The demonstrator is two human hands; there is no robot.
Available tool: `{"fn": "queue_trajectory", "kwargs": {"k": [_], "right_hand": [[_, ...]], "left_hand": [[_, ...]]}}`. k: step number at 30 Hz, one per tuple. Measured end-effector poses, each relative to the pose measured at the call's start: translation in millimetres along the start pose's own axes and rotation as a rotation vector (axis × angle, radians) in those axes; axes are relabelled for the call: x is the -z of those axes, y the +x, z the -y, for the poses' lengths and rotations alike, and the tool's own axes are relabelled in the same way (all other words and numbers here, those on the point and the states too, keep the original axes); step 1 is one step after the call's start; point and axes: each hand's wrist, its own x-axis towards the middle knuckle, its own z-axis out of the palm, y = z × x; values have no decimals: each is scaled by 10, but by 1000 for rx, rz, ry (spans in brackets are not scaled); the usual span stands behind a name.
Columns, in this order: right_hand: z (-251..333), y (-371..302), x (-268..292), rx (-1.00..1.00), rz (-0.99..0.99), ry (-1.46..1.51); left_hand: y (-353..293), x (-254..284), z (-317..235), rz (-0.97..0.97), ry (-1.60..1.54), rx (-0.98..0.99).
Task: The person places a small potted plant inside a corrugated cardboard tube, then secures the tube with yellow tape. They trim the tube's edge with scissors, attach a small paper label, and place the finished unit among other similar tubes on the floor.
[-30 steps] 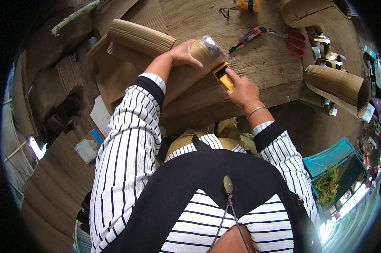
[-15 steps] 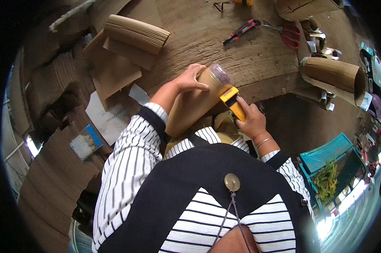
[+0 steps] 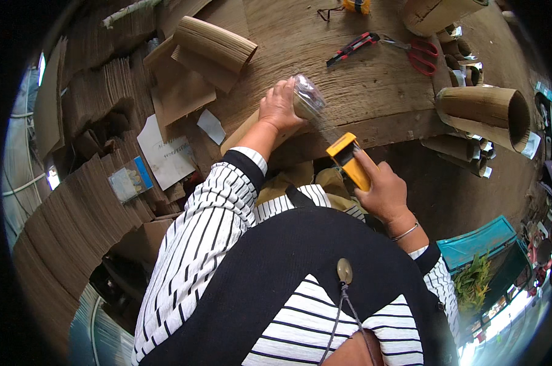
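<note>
My left hand [image 3: 280,108] is wrapped over a brown cardboard tube [image 3: 246,129], which lies slanted at the table's near edge. From the tube's far end sticks out a clear plastic piece [image 3: 309,96], rounded like a bottle or cup. In my right hand [image 3: 384,190] is a yellow tape dispenser [image 3: 353,168], its head turned toward the tube. A see-through strip of tape [image 3: 332,129] spans the gap between the plastic end and the dispenser. My left palm hides part of the tube.
Beyond the tube lie a red-and-black utility knife [image 3: 353,49] and red-handled scissors [image 3: 421,56]. A curled cardboard sheet [image 3: 215,46] is at the far left, above stacked cardboard [image 3: 74,207]. Several rolled tubes [image 3: 480,113] lie at the right, with a teal crate [image 3: 480,241] below.
My right hand has drawn the dispenser away from the tube, and a tape strip now stretches between them. My left hand has moved over the tube's top, and the tube is tilted lower.
</note>
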Motion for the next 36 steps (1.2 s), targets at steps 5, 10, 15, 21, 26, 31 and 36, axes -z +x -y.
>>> {"fn": "queue_trajectory", "kwargs": {"k": [5, 10, 15, 21, 26, 31, 36], "right_hand": [[-238, 597, -664, 4, -51, -50], [50, 1448, -824, 38, -83, -27], [557, 1873, -658, 44, -149, 42], [662, 1656, -485, 84, -127, 96], [276, 939, -661, 34, -117, 95], [289, 1611, -857, -50, 20, -98], [555, 2252, -855, -100, 48, -102]], "left_hand": [[493, -54, 536, 161, -430, -182], [885, 294, 996, 359, -781, 34], [851, 626, 964, 218, -309, -180], [715, 181, 642, -98, 114, 104], [670, 404, 567, -37, 56, 121], [912, 547, 835, 83, -28, 76], [1143, 496, 1111, 39, -149, -86]]}}
